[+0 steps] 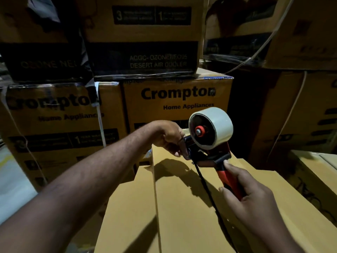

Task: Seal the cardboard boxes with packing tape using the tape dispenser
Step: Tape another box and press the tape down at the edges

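Observation:
A plain cardboard box (182, 207) lies in front of me, its top flaps meeting at a seam that runs away from me left of centre. Above its far end I hold a red and black tape dispenser (209, 150) carrying a roll of pale packing tape (217, 125). My right hand (251, 196) grips the red handle from below right. My left hand (171, 137) reaches in from the left and pinches the dispenser's front end near the tape's edge. A black strap hangs from the dispenser across the box top.
Stacked printed "Crompton Home Appliances" cartons (175, 103) form a wall just behind the box, with more cartons (142, 37) on top. Further boxes (299, 115) with white strapping stand at the right. A pale floor strip (12, 179) shows at the far left.

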